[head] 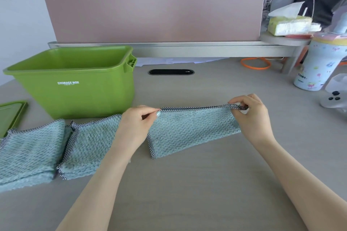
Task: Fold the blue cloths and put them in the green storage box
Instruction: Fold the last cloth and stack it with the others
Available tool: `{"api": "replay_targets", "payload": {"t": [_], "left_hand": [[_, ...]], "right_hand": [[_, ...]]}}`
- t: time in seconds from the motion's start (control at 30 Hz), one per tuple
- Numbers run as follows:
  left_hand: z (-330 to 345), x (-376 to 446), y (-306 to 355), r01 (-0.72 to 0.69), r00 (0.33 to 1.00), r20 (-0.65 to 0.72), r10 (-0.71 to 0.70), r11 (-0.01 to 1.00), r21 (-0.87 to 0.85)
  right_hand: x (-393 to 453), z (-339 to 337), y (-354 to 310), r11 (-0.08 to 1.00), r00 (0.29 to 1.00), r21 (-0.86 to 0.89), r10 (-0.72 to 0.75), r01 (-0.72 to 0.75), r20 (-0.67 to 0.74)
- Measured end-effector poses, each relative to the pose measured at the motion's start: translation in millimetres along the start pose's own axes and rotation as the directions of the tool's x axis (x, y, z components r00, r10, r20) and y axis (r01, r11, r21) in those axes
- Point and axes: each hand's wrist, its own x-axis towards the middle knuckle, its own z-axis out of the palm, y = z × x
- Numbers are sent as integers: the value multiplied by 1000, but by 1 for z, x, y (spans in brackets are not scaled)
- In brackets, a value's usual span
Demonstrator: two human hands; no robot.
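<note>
1. Head view shows the left hand (138, 120) and the right hand (249, 113) each pinching one end of the checked hem of a blue cloth (189, 129), fingers curled tight on the trim.
2. The cloth sits near the middle of the counter (187, 184), its upper edge lifted and stretched taut between the hands while its lower part rests on the surface; holding both ends this way likely keeps the edges lined up so the fold falls straight.
3. It looks already doubled over, with the hem at top and a fold line along the bottom, so the step in hand seems to be a further fold.
4. The green storage box (75, 84) stands open at about ten o'clock from the cloth, close enough for an easy drop once folding is done; whether anything lies inside cannot be told from this angle.
5. Its green lid (11, 116) lies flat at nine o'clock, off the box so the opening stays free.
6. Two more cloths wait at eight o'clock: a middle cloth (88, 146) just beside the left forearm and a far-left cloth (30, 152), touching each other, in front of the box.
7. A patterned cup (319, 63) stands at two o'clock, well apart from the work.
</note>
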Motion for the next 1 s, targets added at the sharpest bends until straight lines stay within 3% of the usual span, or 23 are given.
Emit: {"api": "replay_targets", "payload": {"t": [0.13,0.23,0.43,0.53,0.63,0.7,0.8,1.0], "left_hand": [[-3,-1,0,100,995,19,-99,991,-93],[-8,1,0,155,988,34,-152,968,-197],[-12,1,1,158,987,65,-144,930,-331],[-12,2,-2,144,989,22,-144,931,-336],[-10,5,-7,97,992,-55,-116,958,-271],[-9,5,-7,30,992,-120,-44,993,-113],[-10,3,-4,-40,983,-179,44,999,28],[-16,2,-4,48,989,-122,-81,966,-252]], "right_hand": [[4,-2,4,999,1000,-24,24,-24,12],[8,-5,7,997,992,32,64,-68,108],[6,3,9,997,962,47,51,-66,267],[6,1,8,992,957,74,80,-104,278],[9,-4,3,945,948,251,133,-209,288],[10,-7,-2,908,935,329,151,-259,320],[11,-11,-5,878,944,415,111,-240,311],[8,-14,-10,843,937,510,-19,-172,348]]}}
